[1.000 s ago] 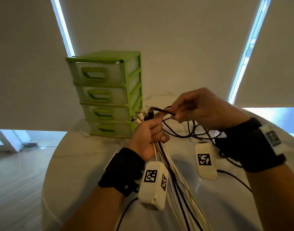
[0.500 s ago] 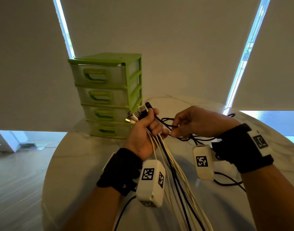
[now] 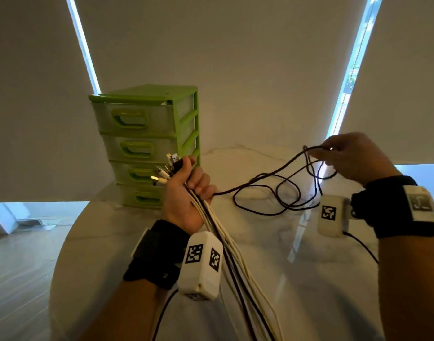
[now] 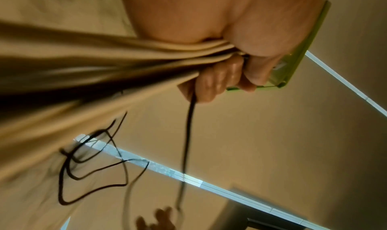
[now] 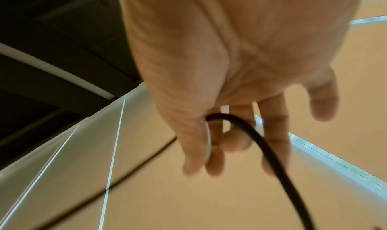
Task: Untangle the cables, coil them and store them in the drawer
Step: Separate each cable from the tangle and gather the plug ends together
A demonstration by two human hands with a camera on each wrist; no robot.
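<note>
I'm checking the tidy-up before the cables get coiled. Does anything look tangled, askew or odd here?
Yes. The black cable between the left hand and right hand sags in loose, crossing loops over the table, not yet straightened. The green drawer unit stands upright, all drawers shut.

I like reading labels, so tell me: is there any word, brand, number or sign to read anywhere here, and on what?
No readable words, brands or numbers in any view.
White box on the left wrist: two black-and-white square code patterns, no letters.
White box by the right wrist: one such pattern.
Right wristband patch: too blurred to read.
Green drawer unit: no label visible.
</note>
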